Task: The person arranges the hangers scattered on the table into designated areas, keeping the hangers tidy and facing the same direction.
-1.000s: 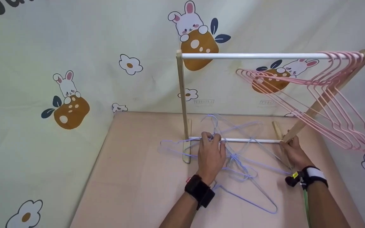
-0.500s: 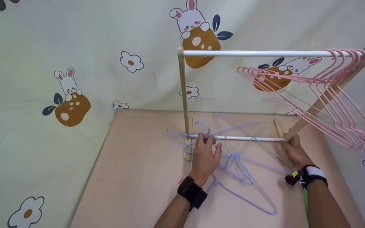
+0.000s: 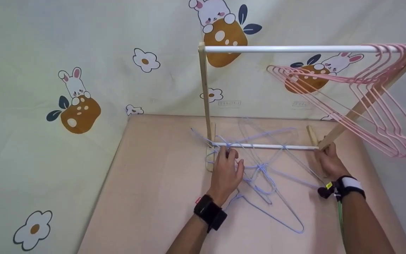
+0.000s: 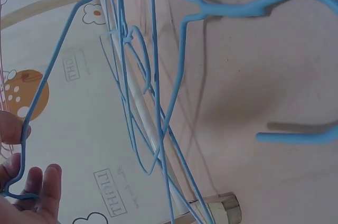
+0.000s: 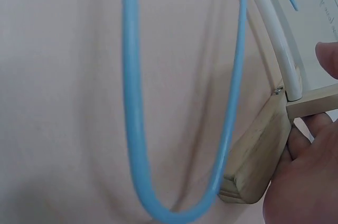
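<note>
In the head view my left hand (image 3: 225,174) is over the rack's lower white bar (image 3: 259,145), near its left end. Its thumb and fingers pinch a blue wire hanger (image 4: 49,65) near the neck, as the left wrist view shows. Several more blue hangers (image 3: 261,165) lie tangled on the table, in front of and beneath that bar. My right hand (image 3: 331,163) grips the bottom of the rack's right wooden post (image 3: 344,126), by the wooden foot (image 5: 259,155). Some of its fingers are hidden behind the wood.
Several pink hangers (image 3: 367,82) hang bunched at the right end of the top white bar (image 3: 280,49). The left post (image 3: 205,91) stands upright by my left hand. A patterned cloth backdrop (image 3: 93,42) rises behind the pale table (image 3: 146,190).
My left hand has moved slightly left, shifting the held blue hanger away from the tangle and turning it. The right hand keeps its grip on the post. The head view has tilted down.
</note>
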